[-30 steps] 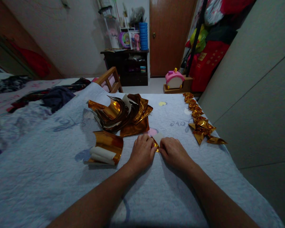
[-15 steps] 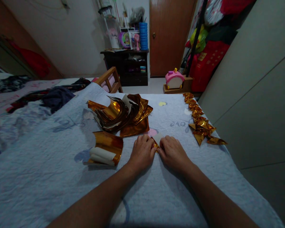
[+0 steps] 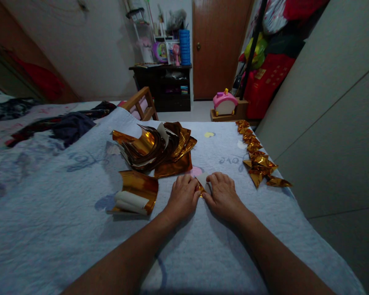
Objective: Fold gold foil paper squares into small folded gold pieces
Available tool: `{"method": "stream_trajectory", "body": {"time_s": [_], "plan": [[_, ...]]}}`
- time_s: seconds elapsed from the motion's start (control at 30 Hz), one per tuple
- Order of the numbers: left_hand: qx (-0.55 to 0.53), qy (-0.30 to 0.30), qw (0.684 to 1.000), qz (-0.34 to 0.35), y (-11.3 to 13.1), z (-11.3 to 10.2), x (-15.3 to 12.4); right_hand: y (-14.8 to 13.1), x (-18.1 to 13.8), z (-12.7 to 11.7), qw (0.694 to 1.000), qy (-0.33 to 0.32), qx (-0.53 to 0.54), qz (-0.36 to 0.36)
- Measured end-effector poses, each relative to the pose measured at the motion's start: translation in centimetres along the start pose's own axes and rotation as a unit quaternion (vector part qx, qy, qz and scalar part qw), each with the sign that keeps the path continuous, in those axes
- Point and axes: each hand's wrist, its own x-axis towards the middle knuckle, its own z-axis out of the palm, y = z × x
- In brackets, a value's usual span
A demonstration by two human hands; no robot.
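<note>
Between my hands lies a partly folded sheet of gold foil paper (image 3: 201, 187), its pale back showing at the top and a gold fold below. My left hand (image 3: 183, 196) is closed on its left side, fingers curled and pressed down. On the other side, my right hand (image 3: 222, 190) has its thumb and fingers on the paper's right part, pinching it. Much of the sheet is hidden under the hands. To the left rest curled gold sheets (image 3: 141, 184) with a white roll of paper back. Behind them is a fanned stack of gold foil paper (image 3: 172, 164).
Folded gold foil pieces (image 3: 258, 162) form a row along the right edge of the patterned bed cover (image 3: 80, 246). Dark clothes (image 3: 75, 127) lie at the far left. A pink toy (image 3: 225, 103) and a wooden chair (image 3: 141, 102) stand beyond the far edge.
My right hand's fingers have loosened and spread slightly, showing more of the pale paper. The left hand stays in nearly the same place. The view has shifted a little.
</note>
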Motion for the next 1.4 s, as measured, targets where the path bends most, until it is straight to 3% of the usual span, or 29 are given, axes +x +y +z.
{"method": "stream_trajectory", "body": {"time_s": [0.4,1.03,1.23,1.4], "plan": [[0.0,-0.017,1.0,0.005,0.0,-0.2,-0.1,-0.3,0.2,0.5,1.0,0.013,-0.001,0.016],[0.006,0.0,1.0,0.007,-0.1,0.1,-0.2,1.0,-0.1,-0.1,0.998,-0.046,0.05,-0.005],[-0.027,0.042,0.999,-0.014,-0.3,0.6,-0.3,1.4,-0.3,-0.2,0.998,-0.043,0.051,-0.014],[-0.056,0.054,0.997,0.015,-0.9,0.9,-0.3,1.5,-0.1,-0.3,0.997,-0.026,0.074,-0.005]]}}
